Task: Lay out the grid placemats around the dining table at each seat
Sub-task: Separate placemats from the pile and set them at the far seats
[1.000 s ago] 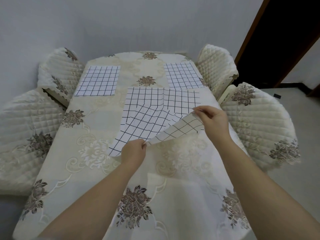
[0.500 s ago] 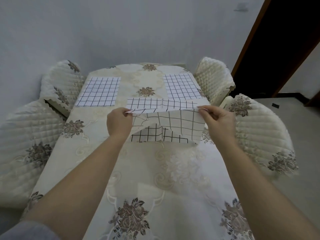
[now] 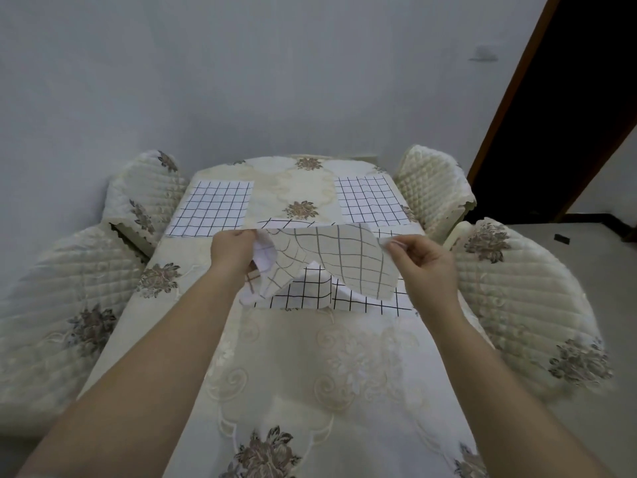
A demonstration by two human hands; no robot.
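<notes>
My left hand (image 3: 232, 250) and my right hand (image 3: 422, 263) each pinch a top corner of a white grid placemat (image 3: 344, 260), lifted above the middle of the dining table (image 3: 310, 374) and sagging with its pale underside toward me. Under it another grid placemat (image 3: 310, 294) lies rumpled on the cloth. At the far end, one grid placemat (image 3: 213, 208) lies flat on the left and one grid placemat (image 3: 370, 200) lies flat on the right.
A cream floral tablecloth covers the table. Quilted chairs stand around it: far left (image 3: 144, 198), near left (image 3: 65, 305), far right (image 3: 432, 188), near right (image 3: 524, 298). A dark doorway (image 3: 568, 98) opens at the right; the wall is close behind.
I lifted the top placemat off the pile, my left hand shifting from its near edge to a top corner. It now hangs higher between both hands and the camera tilted up.
</notes>
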